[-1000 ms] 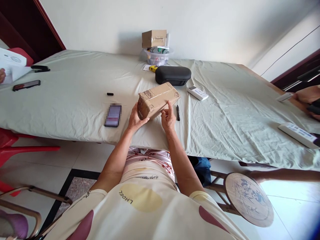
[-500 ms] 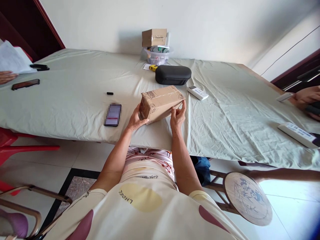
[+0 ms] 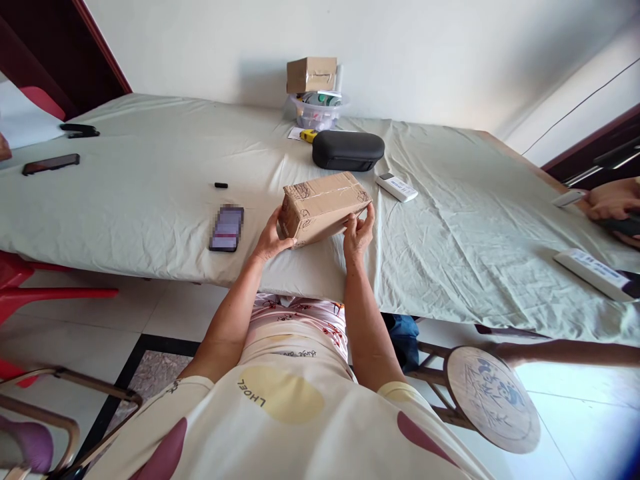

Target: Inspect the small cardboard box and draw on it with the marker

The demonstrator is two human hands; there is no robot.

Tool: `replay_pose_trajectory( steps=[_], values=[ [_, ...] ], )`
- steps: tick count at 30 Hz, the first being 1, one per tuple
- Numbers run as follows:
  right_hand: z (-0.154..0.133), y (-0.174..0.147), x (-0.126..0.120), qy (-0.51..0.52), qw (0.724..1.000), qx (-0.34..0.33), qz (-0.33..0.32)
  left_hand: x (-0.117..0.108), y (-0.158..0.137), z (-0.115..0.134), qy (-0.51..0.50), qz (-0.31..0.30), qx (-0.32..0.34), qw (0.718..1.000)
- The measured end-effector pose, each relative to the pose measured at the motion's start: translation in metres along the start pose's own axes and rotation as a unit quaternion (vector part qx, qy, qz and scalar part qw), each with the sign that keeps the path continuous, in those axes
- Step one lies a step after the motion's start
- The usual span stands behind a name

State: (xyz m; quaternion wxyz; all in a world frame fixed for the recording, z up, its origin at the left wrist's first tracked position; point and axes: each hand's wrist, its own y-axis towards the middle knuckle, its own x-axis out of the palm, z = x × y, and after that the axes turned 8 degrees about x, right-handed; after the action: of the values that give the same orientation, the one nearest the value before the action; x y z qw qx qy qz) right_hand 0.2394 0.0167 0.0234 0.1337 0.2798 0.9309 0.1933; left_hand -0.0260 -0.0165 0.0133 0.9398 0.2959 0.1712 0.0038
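A brown cardboard box with dark scribbles at its corners is held slantwise over the near part of the table. My left hand grips its left end, thumb on the near face and the other fingers behind. At the right end, my right hand holds the lower corner between thumb and fingers. Left of the box lies a phone, its screen blurred, with a small black cap-like piece beyond it. A black zip case and a white-and-grey device lie just behind the box.
A clear plastic basket with another cardboard box on top stands by the wall. Another person's hand is at the right edge, near a second white device. A round stool stands lower right; a red chair lower left.
The box and both my hands stay almost the same. At the far left, the other person's hand and papers have shifted toward the frame's edge.
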Motion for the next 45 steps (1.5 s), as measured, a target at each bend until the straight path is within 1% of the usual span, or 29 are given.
replay_pose_trajectory(
  steps=[4,6,9,13,16,21,26,29,32,36,40,43,45],
  values=[
    [0.002,0.001,-0.001,0.018,0.999,0.040,-0.021,0.001,0.000,0.000,-0.001,-0.003,0.018,1.000],
    [0.004,0.001,0.000,0.009,0.997,0.058,-0.048,0.003,0.001,-0.002,-0.002,0.002,0.024,1.000],
    [0.007,-0.001,0.003,-0.018,0.993,0.066,-0.094,0.004,0.002,-0.005,-0.011,0.018,0.020,1.000],
    [0.004,-0.008,0.009,-0.069,0.987,0.062,-0.135,0.001,0.003,-0.006,-0.053,0.052,0.007,0.997],
    [-0.002,-0.012,0.012,-0.113,0.979,0.066,-0.156,0.000,0.003,-0.008,-0.072,0.066,0.001,0.995],
    [-0.015,-0.016,0.012,-0.230,0.946,0.084,-0.212,-0.001,0.003,-0.013,-0.063,0.106,-0.040,0.992],
    [-0.027,-0.021,0.011,-0.309,0.927,0.066,-0.203,-0.003,0.004,-0.016,-0.061,0.125,-0.033,0.990],
    [-0.031,-0.023,0.010,-0.354,0.907,0.066,-0.218,-0.003,0.005,-0.020,-0.062,0.127,-0.020,0.990],
    [-0.033,-0.024,0.009,-0.386,0.893,0.057,-0.225,-0.002,0.004,-0.026,-0.059,0.139,-0.025,0.988],
    [-0.035,-0.024,0.008,-0.397,0.886,0.058,-0.231,-0.001,0.004,-0.032,-0.072,0.156,-0.028,0.985],
    [-0.035,-0.022,0.007,-0.400,0.882,0.067,-0.240,0.001,0.005,-0.034,-0.101,0.157,-0.024,0.982],
    [-0.035,-0.022,0.007,-0.407,0.877,0.069,-0.246,0.005,0.007,-0.035,-0.118,0.167,-0.046,0.978],
    [-0.036,-0.022,0.007,-0.414,0.873,0.068,-0.248,0.006,0.008,-0.035,-0.108,0.174,-0.062,0.977]
  ],
)
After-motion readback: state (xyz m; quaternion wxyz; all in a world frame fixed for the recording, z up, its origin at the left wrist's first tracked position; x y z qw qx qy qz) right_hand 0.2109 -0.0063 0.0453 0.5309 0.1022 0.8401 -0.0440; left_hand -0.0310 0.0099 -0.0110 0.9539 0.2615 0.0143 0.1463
